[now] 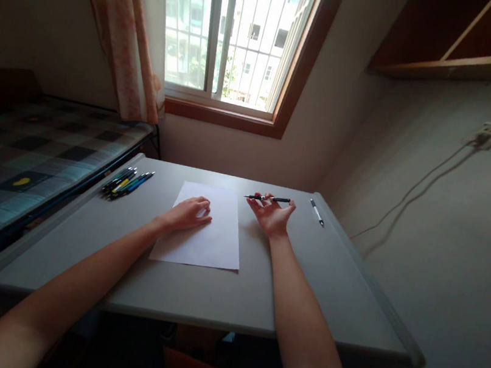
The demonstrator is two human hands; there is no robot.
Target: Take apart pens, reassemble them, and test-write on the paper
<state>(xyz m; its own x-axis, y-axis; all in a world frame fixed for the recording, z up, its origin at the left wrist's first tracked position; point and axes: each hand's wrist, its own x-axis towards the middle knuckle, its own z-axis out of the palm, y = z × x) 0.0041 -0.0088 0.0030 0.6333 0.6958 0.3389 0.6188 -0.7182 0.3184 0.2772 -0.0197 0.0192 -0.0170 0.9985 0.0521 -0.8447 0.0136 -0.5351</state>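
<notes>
A white sheet of paper (199, 248) lies on the grey-white table in front of me. My left hand (188, 212) rests on its upper middle, fingers loosely bent and thumb apart, with paper showing through the gap. Right of the sheet, my right hand (271, 214) is raised slightly, palm turned up. A black pen (280, 200) lies level across its fingers, its thin tip toward the left. Another pen (317, 212), white with black ends, lies on the table to the right of that hand.
A pile of pens (124, 183) in several colours lies at the table's (228, 301) far left. A bed (48, 142) with a checked cover stands left. Behind are a curtain (130, 31) and a barred window (242, 110); a cable (421, 179) hangs on the right wall.
</notes>
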